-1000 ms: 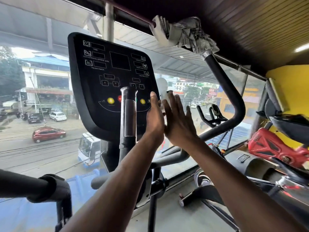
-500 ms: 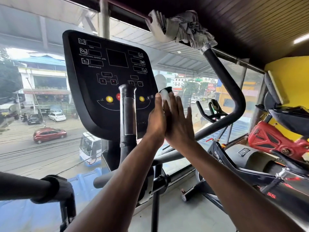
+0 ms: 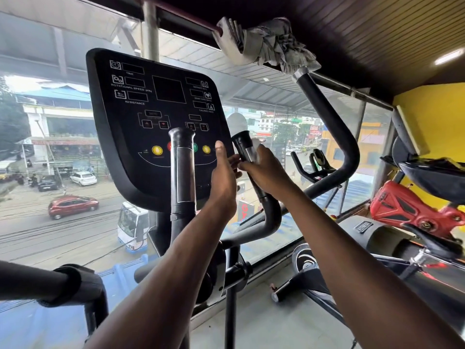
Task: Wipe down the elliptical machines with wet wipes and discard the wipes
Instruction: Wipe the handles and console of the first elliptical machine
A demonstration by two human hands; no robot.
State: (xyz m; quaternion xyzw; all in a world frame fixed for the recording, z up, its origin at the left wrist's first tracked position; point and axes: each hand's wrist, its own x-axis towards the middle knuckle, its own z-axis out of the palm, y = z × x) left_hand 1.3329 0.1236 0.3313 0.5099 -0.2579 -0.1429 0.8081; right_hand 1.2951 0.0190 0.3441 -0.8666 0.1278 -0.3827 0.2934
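Currently both hands are up at the elliptical's right fixed handgrip (image 3: 245,151), the short black post with a shiny sensor strip, just right of the console (image 3: 156,122).

Right hand (image 3: 268,172): wrapped round the handgrip below its flared top, fingers curled behind the post, thumb across the front. A pale patch shows at the top edge of the hand against the grip; could be the wet wipe (image 3: 256,142), too small and blurred to be sure.

Left hand (image 3: 224,177): back of the hand to the camera, thumb pointing up over the console's lower right corner, fingertips reaching toward the handgrip and meeting the right hand's thumb. Can't tell whether it holds anything or how far the fingers are bent; they're hidden behind the hand.

Left fixed handgrip (image 3: 182,170) stands upright in front of the console, between the yellow buttons, nobody touching it.

Console: black panel, screens dark, labels TIME, ROTATIONAL SPEED, RESISTANCE on the left column.

Right moving arm (image 3: 334,137) curves up from behind the hands to the ceiling edge; a bundle of grey-white cloths (image 3: 266,44) is stuffed on the ledge right above its tip. Left moving arm's padded end (image 3: 70,283) sits at lower left.

Right side: red and black exercise bike (image 3: 412,210) against a yellow wall (image 3: 427,114). Window (image 3: 50,159) ahead looks down on a street with a red car (image 3: 73,205).
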